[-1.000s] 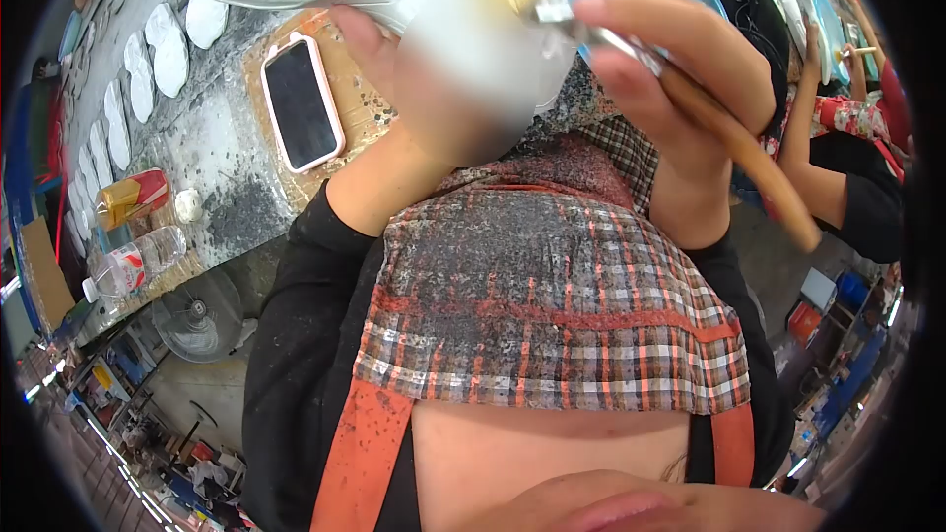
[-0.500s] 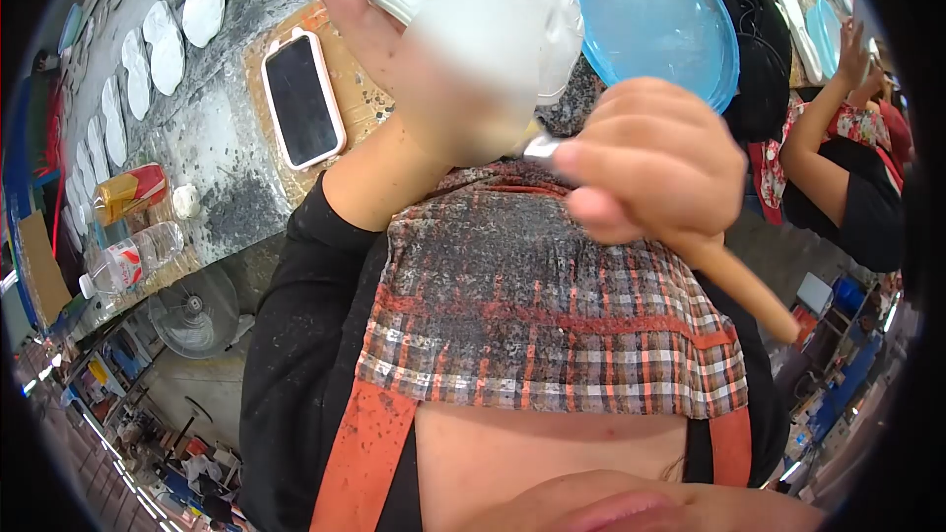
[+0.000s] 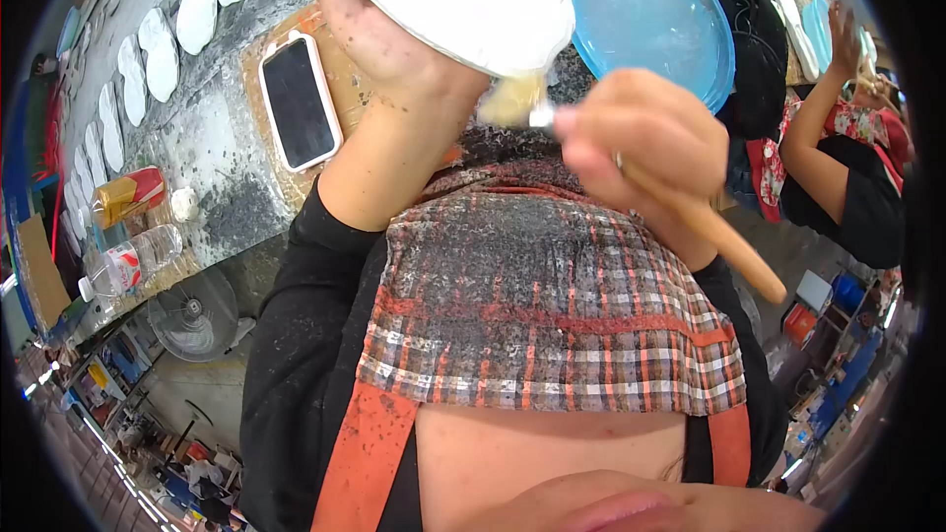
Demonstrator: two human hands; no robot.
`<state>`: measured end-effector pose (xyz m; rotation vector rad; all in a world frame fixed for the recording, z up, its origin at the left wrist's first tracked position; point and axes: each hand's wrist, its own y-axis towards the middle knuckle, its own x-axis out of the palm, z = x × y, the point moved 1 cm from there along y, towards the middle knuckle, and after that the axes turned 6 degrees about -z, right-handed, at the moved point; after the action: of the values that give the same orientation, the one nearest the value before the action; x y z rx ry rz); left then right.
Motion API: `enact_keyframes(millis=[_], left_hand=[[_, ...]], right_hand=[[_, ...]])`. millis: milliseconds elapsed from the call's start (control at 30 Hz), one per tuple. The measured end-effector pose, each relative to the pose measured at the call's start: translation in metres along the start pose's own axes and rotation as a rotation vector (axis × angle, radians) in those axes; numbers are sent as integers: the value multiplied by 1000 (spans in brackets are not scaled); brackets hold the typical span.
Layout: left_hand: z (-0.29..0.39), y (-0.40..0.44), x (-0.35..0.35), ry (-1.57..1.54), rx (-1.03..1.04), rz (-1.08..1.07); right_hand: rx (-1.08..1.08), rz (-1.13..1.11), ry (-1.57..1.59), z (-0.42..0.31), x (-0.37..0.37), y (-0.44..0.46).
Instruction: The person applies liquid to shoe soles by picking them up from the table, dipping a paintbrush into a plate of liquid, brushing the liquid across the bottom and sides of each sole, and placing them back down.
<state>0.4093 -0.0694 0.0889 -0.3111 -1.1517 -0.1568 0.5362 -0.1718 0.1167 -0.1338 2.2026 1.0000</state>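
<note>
A large white sole-shaped piece (image 3: 473,5) is held up at the top by my left hand (image 3: 394,54), whose thumb shows at its lower edge while the other fingers are hidden beneath it. My right hand (image 3: 645,138) is closed round a brush (image 3: 734,251) with a wooden handle and a metal collar. The brush's pale bristles, blurred, touch or nearly touch the lower right edge of the white piece. Just beyond my right hand is a round blue tray (image 3: 655,20) with a shiny wet-looking surface.
A phone in a pink case (image 3: 301,103) lies on cardboard at the left. Several white soles (image 3: 160,54) line the table, with a plastic bottle (image 3: 123,266) near its edge. A black bag (image 3: 754,49) lies beside the blue tray. Another person's arm (image 3: 818,118) is at the far right.
The white piece has turned over from its contoured side to a smoother face. My right hand with the brush has come down from the piece's top to its lower edge.
</note>
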Motion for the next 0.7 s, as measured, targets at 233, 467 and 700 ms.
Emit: enact_keyframes(millis=[233,467,700], left_hand=[[-2,10,-17,-134,-111,-324],[3,14,-26,-369,-336,-449],[7,6,-17,-378,-307,-598]], right_hand=[[71,-56,-31,-4,-25,10],[126,2,81,-7,-42,3],[311,191,366,-4,-22,-11]])
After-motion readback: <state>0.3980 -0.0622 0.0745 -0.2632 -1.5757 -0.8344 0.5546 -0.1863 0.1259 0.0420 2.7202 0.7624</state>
